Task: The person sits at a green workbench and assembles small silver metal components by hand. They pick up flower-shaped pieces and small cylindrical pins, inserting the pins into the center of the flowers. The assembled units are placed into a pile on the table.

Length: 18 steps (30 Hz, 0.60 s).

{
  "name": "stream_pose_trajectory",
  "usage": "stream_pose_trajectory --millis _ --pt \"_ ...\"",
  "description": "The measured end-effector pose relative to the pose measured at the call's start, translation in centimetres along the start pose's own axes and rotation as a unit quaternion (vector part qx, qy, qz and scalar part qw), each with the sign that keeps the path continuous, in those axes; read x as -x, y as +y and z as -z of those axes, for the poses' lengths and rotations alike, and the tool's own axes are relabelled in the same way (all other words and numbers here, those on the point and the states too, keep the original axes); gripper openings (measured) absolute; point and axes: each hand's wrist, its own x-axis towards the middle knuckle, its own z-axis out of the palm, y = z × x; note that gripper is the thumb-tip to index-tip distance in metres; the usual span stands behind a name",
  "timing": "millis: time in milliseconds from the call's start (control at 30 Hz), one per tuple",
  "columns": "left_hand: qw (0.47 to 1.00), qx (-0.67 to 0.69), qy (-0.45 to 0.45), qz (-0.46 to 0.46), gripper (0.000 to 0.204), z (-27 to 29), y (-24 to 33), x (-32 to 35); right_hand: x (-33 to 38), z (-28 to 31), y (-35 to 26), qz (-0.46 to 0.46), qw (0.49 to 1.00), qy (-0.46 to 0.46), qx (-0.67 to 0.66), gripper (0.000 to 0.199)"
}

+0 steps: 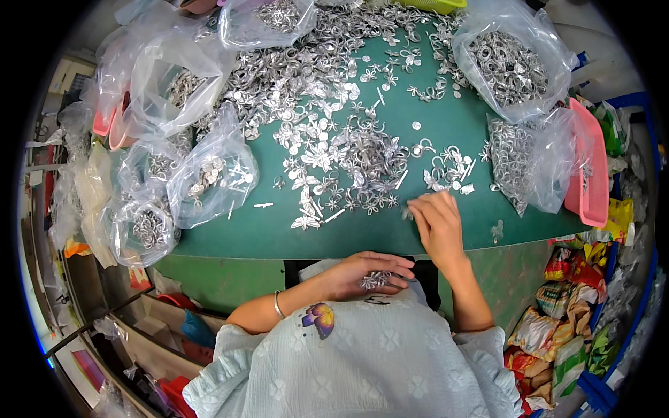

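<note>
Near the table's front edge, my left hand point(362, 273) is palm-up and cupped around a small cluster of silver flower-shaped metal pieces point(375, 280). My right hand point(439, 226) is over the table edge, fingers bent down and close together. A small blurred bit beside its fingertips is too unclear to name. Just beyond that hand is a loose group of silver rings and flat pieces point(449, 167). A denser heap of silver flower-shaped rings point(373, 160) lies farther left, with flat leaf-like pieces point(320, 153) and thin white sticks point(334, 215) around it.
The green table point(446, 125) carries a large spread of silver pieces point(272, 83) at the back. Clear plastic bags of metal parts stand left point(212, 174) and back right point(512, 66). A full bag point(519, 160) leans by a pink tray point(591, 167). Colourful packages point(557, 306) lie lower right.
</note>
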Motion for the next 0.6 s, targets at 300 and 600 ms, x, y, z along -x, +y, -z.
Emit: stream_pose_trajectory --millis 300,600 --pt "0.997 0.073 -0.008 0.002 0.042 1.7 -2.2 -0.9 5.0 1.8 -2.3 -0.021 0.997 0.008 -0.076 0.019" --pt "0.958 0.238 -0.136 -0.078 0.039 6.1 -4.8 -5.4 9.6 -1.4 -2.8 0.012 0.998 -0.063 -0.011 0.039"
